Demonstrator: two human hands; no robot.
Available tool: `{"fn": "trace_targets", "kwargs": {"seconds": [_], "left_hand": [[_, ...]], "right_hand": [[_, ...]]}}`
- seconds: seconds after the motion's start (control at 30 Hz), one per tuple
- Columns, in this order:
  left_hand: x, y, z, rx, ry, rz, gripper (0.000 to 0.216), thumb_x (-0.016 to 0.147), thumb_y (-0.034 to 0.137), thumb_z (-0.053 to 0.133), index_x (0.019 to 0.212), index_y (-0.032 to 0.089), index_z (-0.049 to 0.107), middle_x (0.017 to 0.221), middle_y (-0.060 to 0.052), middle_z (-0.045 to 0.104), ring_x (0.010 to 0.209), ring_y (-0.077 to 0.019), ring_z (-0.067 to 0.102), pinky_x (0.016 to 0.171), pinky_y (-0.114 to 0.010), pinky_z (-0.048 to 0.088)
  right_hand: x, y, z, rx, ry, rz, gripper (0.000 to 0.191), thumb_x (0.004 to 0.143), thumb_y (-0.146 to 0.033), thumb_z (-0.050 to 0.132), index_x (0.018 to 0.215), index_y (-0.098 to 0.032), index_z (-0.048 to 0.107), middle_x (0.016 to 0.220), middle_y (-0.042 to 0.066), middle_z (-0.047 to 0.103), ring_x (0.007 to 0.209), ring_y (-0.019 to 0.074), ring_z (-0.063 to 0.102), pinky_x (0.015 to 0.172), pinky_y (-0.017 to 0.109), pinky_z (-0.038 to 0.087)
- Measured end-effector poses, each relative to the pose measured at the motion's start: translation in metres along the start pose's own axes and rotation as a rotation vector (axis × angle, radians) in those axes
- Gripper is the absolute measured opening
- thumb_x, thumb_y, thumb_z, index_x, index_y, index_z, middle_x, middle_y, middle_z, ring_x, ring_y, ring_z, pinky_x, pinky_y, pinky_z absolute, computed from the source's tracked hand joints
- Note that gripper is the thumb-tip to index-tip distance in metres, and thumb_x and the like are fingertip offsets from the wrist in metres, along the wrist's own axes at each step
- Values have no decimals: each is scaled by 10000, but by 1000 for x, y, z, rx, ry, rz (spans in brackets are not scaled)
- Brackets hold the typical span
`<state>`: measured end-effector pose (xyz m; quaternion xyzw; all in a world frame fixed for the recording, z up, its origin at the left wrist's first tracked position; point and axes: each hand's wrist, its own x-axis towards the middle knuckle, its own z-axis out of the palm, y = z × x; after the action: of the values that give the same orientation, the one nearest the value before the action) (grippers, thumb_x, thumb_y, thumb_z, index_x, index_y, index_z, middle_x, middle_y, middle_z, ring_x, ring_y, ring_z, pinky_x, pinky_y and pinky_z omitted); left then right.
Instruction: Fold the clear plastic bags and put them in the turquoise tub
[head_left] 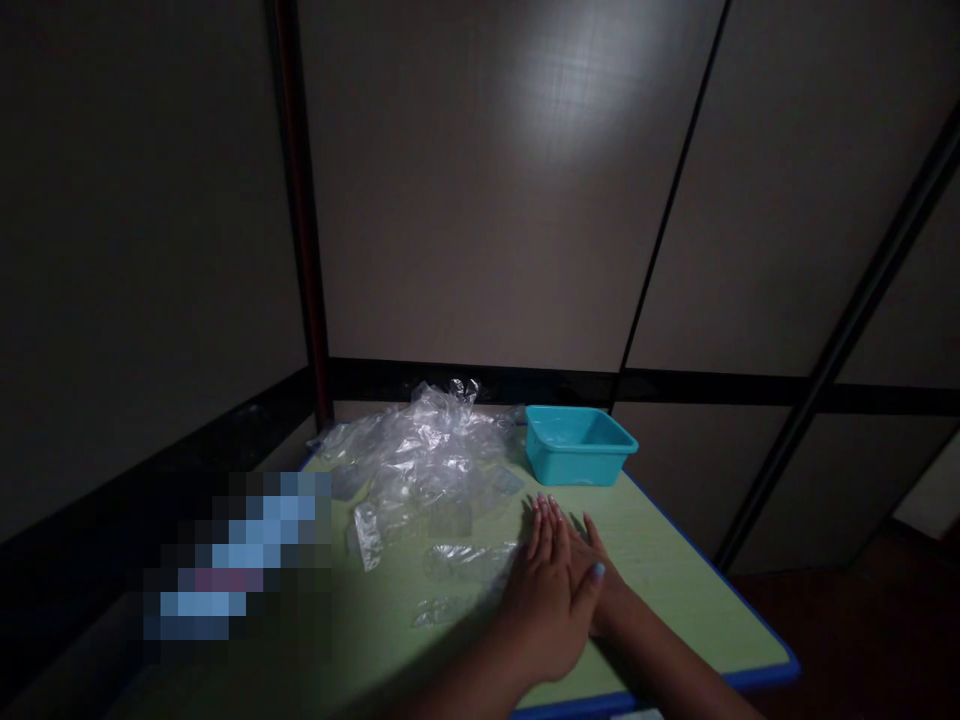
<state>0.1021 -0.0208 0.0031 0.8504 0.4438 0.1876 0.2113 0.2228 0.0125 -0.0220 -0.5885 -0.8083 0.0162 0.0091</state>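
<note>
My left hand point(546, 600) lies flat over my right hand point(583, 553), with its fingers stretched forward and its thumb out to the side. The right hand rests low over the green tabletop point(675, 580), its fingers extended and partly covered by the left. Whether anything lies beneath the hands is hidden. Just left of them are two small clear plastic bags, one flat bag point(463, 560) a little farther away and one crumpled bag point(442, 610) nearer me. Beyond these spreads a loose heap of clear plastic bags point(435, 450).
A turquoise plastic basin point(577, 465) stands at the table's far right corner; something clear seems to lie inside. The table has a blue edge point(765, 672). Panelled cabinet doors point(480, 220) rise right behind it. A pixelated patch point(247, 560) covers the left side.
</note>
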Motion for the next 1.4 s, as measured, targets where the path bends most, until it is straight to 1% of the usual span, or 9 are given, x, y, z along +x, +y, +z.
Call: {"fn": "trace_targets", "kwargs": {"seconds": [0.1,0.27,0.43,0.57,0.8,1.1,1.2,1.3,1.4], "left_hand": [[-2,-5,2,44,20,-50,709,946,520,147,1460,43,39,1515,-122,9,1394,-251,42,1133,-429,142],[-16,-19,2,197,25,-128,720,931,556,131,1430,55,270,1493,-143,195,1391,-263,113,1129,-463,120],[-31,-34,-5,292,53,-147,706,922,587,158,1436,119,279,1503,-113,168,1389,-271,105,1111,-484,165],[-44,-52,-15,380,49,-192,674,930,550,207,1434,107,275,1497,-120,172,1387,-253,139,1107,-464,187],[-70,-89,-25,445,124,-217,675,922,552,256,1423,103,304,1485,-107,219,1376,-256,197,1099,-467,221],[-78,-99,-21,479,231,-317,714,903,564,285,1409,63,318,1479,-148,220,1372,-279,211,1083,-515,197],[-77,-107,-18,440,295,-302,642,907,514,328,1378,81,377,1461,-161,294,1358,-289,251,1072,-517,216],[-74,-122,-22,352,424,-227,471,917,408,357,1269,127,493,1395,-149,428,1322,-278,328,1048,-471,284],[-67,-132,-37,298,513,-167,288,909,325,378,1042,172,582,1167,-127,582,1154,-264,485,987,-429,349]], "right_hand": [[-9,-1,-8,-3,-13,-33,747,831,-443,414,1463,-159,134,1503,80,-7,1389,302,20,1083,571,40],[-12,-6,-14,17,0,16,607,920,-384,180,1462,-125,94,1513,75,14,1398,231,28,1080,562,49],[-11,-9,-12,40,18,58,596,932,-409,138,1467,-156,69,1521,55,45,1401,205,24,1081,552,44],[-11,-9,-9,55,33,81,591,930,-400,126,1468,-161,80,1524,39,64,1404,196,24,1084,540,32],[-9,-7,-7,74,38,85,588,923,-393,137,1470,-183,88,1524,22,72,1404,180,41,1083,533,40],[-9,-7,-8,93,49,76,591,922,-395,152,1468,-178,94,1522,24,87,1403,186,69,1081,544,57],[-10,-7,-8,101,58,70,590,923,-395,156,1466,-168,113,1519,32,101,1402,188,78,1083,543,61],[-11,-7,-8,108,72,64,590,925,-394,155,1465,-161,111,1516,38,111,1401,189,82,1085,545,58],[-12,-7,-7,110,88,58,585,928,-392,153,1465,-167,92,1515,31,105,1400,188,85,1086,557,20]]}}
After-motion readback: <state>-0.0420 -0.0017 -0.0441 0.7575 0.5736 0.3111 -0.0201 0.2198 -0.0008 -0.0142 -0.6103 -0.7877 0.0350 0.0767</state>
